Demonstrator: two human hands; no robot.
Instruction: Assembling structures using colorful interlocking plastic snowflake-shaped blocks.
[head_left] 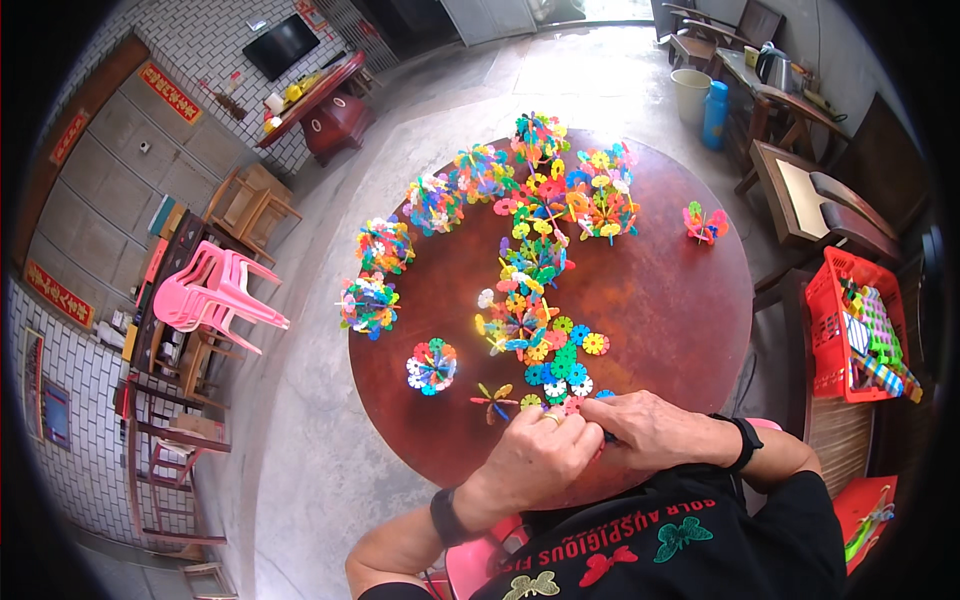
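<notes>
Your left hand (543, 448) and your right hand (655, 428) meet just beside each other at the near edge of the round reddish-brown tabletop (680, 310), knuckles up and fingers bent inward. Dark blue and a little red show between them, but your fingers cover most of it, so I cannot tell whether either hand is clamped on a piece. You wear a dark band on each wrist

Right beyond your fingers lie loose flower-shaped discs (565, 358), in green, blue, white, yellow and orange, spread in an overlapping patch. To the left of that patch is a star-like piece (493, 402) with thin spokes of several colours, and farther left a small round ball (432, 367) made of discs

Past the patch, joined clusters (535, 262) of the same discs run away from you up the middle of the tabletop. Multicoloured balls (385, 245) follow its left rim in a curve toward the far side. A small pink and red cluster (705, 224) sits alone near the right rim

Off to your right, a red plastic crate (830, 365) holds colourful items; to your left, on the floor, stand stacked pink chairs (225, 280)
</notes>
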